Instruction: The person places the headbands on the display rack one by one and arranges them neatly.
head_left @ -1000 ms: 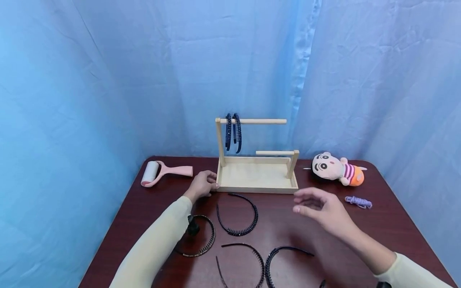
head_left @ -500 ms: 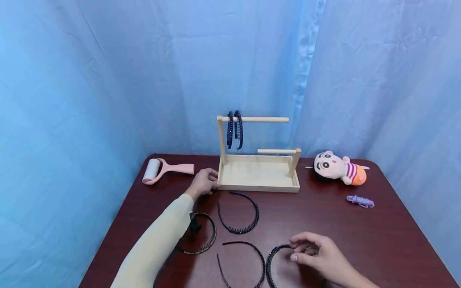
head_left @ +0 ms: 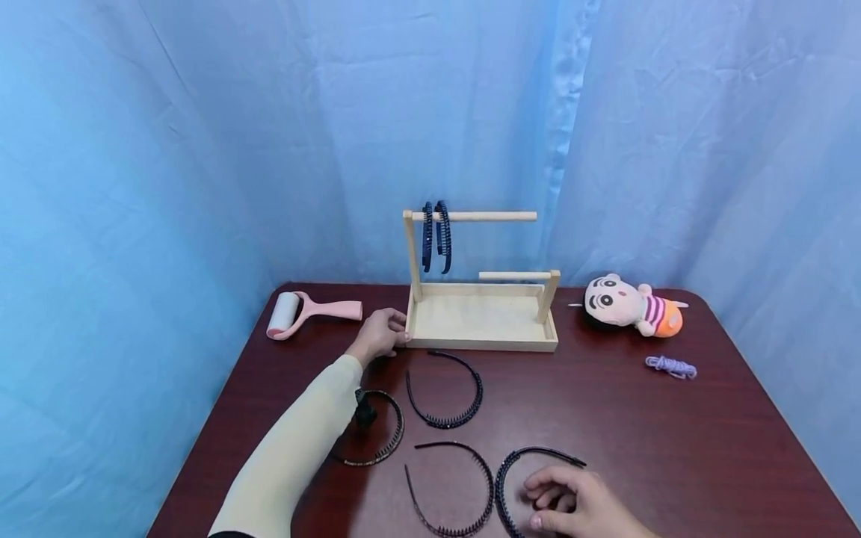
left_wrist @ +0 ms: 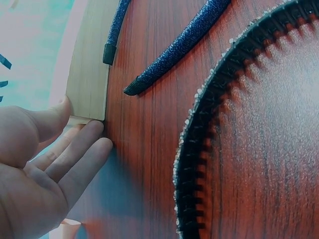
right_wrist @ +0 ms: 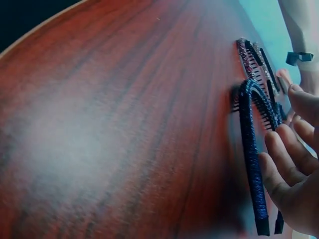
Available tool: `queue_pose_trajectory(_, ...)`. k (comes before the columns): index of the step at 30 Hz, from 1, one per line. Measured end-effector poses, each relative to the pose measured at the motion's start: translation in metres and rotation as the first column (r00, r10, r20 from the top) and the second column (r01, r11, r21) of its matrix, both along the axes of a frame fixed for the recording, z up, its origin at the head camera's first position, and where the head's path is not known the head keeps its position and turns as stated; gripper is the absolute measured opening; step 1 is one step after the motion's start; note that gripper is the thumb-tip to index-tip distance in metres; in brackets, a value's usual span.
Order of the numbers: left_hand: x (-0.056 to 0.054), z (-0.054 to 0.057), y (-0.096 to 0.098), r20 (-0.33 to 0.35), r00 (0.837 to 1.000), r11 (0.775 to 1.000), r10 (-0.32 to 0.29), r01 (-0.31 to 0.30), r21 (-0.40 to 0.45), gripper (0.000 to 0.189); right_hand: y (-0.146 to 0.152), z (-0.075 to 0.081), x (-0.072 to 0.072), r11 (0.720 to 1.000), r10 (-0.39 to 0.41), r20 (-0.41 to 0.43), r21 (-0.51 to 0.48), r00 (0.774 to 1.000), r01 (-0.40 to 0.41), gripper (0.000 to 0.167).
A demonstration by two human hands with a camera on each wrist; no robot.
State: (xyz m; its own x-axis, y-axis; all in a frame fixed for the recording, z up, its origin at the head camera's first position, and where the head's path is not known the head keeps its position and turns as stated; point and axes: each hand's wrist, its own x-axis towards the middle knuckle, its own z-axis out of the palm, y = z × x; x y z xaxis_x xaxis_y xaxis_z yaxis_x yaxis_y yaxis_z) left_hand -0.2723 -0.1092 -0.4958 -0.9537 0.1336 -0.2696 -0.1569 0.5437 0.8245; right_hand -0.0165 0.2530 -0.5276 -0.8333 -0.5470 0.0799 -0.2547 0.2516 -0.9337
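My left hand (head_left: 381, 334) holds the left front corner of a wooden display rack (head_left: 480, 346); the left wrist view has thumb and fingers (left_wrist: 82, 144) on the tray's end. Two dark headbands (head_left: 444, 237) hang on the rack's upper bar. My right hand (head_left: 572, 499) is just beside a dark toothed headband (head_left: 506, 478) lying on the table, fingers loosely bent with nothing between them. In the right wrist view its fingertips come close to that glittery blue headband (right_wrist: 251, 164); whether they touch it I cannot tell.
More headbands lie in front of the rack: a black one (head_left: 479, 388), another (head_left: 487, 478) nearer, and one (head_left: 400, 426) by the left forearm. A pink-handled lint roller (head_left: 316, 310) sits left. At right are a plush doll (head_left: 632, 305) and purple cord (head_left: 671, 366).
My right hand has come down from beside the rack's right end toward the near headband, at the bottom of the view. My left hand stays on the rack's corner.
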Motion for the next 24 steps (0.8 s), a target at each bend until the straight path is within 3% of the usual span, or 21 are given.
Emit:
queue_pose_trajectory(4, 0.0, -0.002, -0.001, -0.001, 1.0, 1.0, 0.008, -0.008, -0.002, 0.041, 0.0, -0.004, 0.002, 0.999, 0.043, 0.012, 0.005, 0.999, -0.043, 0.029)
queue_pose_trajectory(11, 0.001, -0.001, 0.0, -0.005, 1.0, 1.0, 0.005, -0.005, 0.002, 0.04, -0.005, -0.011, 0.002, 0.995, 0.097, -0.15, 0.051, 0.984, -0.09, 0.028)
queue_pose_trajectory(15, 0.002, 0.0, 0.0, -0.009, 1.0, 1.0, -0.001, 0.001, 0.006, 0.04, -0.006, -0.014, 0.003, 0.995, 0.097, -0.121, 0.051, 0.988, -0.091, 0.028)
queue_pose_trajectory(21, 0.002, 0.0, 0.0, -0.01, 1.0, 1.0, 0.008, -0.008, 0.007, 0.041, -0.008, -0.02, 0.004, 0.992, 0.091, -0.166, 0.096, 0.982, -0.076, 0.027)
queue_pose_trajectory(24, 0.002, 0.0, 0.0, -0.005, 1.0, 1.0, 0.016, -0.016, 0.012, 0.041, -0.008, -0.022, 0.005, 0.992, 0.08, -0.139, 0.111, 0.987, -0.065, 0.024)
